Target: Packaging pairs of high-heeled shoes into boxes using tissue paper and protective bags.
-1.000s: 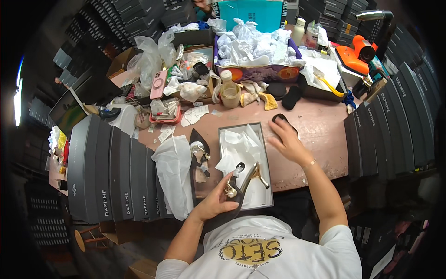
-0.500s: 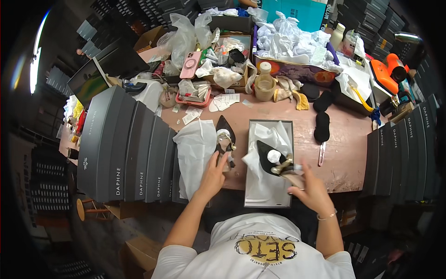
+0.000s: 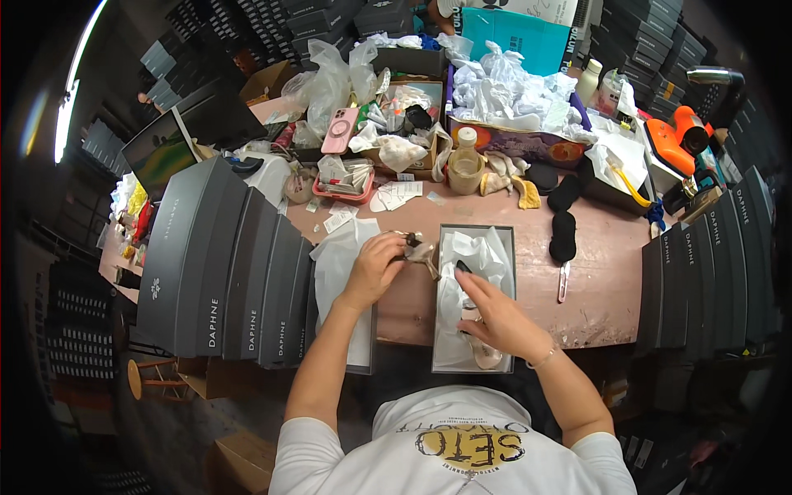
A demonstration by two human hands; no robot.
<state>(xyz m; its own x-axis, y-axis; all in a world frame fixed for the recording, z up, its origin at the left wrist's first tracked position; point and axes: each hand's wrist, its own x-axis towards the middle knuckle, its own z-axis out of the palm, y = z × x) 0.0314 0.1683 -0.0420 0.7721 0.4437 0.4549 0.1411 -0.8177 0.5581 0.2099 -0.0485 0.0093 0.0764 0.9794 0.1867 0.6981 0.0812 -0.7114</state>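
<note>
My left hand (image 3: pixel 375 266) grips a beige high-heeled shoe (image 3: pixel 419 249) with a dark inside, just left of an open grey shoe box (image 3: pixel 438 330) on the pink table. White tissue paper (image 3: pixel 487 247) lines the box. Over the box's middle my right hand (image 3: pixel 497 320) lies flat with its fingers spread. It presses on the tissue and on a second beige shoe (image 3: pixel 487 356), whose lower end shows below the palm. A dark part of that shoe (image 3: pixel 463 266) shows at the fingertips.
A white bag (image 3: pixel 337 256) lies on the box lid under my left forearm. Dark grey shoe boxes stand stacked at the left (image 3: pixel 223 264) and right (image 3: pixel 709 264). Black insoles (image 3: pixel 563 235), a bottle in a tape roll (image 3: pixel 466 169), a pink phone (image 3: pixel 340 130) and cluttered boxes fill the table's back.
My left hand has taken hold of the shoe beside the box. My right hand has lowered its shoe into the box and now lies flat on it.
</note>
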